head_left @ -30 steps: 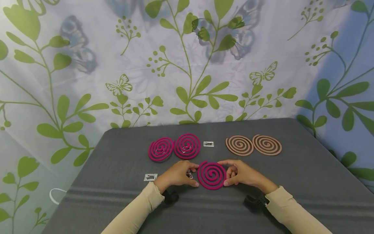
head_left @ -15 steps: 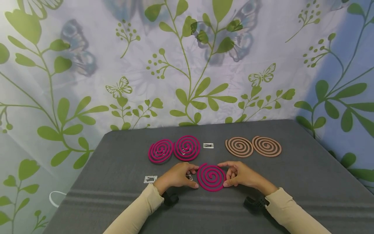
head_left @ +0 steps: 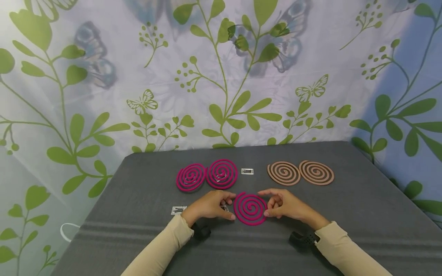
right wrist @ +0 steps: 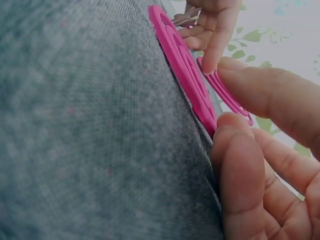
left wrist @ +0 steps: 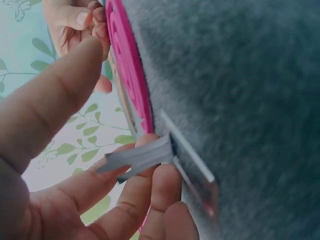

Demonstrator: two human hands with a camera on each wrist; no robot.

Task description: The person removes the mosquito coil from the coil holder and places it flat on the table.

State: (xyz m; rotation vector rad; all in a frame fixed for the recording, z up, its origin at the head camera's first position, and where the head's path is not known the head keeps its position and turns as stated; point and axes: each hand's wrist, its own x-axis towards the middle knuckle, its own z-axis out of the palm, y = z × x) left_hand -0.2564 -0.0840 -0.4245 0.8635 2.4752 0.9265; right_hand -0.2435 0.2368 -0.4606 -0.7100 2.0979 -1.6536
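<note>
A pink mosquito coil [head_left: 251, 207] lies flat on the grey-covered table between the two hands. My left hand [head_left: 211, 205] is at its left side, thumb and index finger spread apart and fingertips right at the rim. On the opposite side is my right hand [head_left: 286, 203], thumb tip at the coil's right edge and index finger at its upper right, other fingers loosely bent. Beside the left hand's fingers sits a small metal coil stand [left wrist: 137, 159], its forked tab bent upward in the left wrist view. The left hand partly hides this stand in the head view.
Two more pink coils [head_left: 222, 173] lie behind the left hand, with metal pieces showing through them. Two tan coils [head_left: 284, 173] lie at the back right. Flat metal stands are at the back [head_left: 247, 171] and left [head_left: 178, 210] of the table [head_left: 114, 230]. A patterned cloth [head_left: 193, 96] hangs behind.
The right index finger has drawn slightly off the coil's upper edge. The coil and the left hand stay nearly in place; the whole head view shifts a little.
</note>
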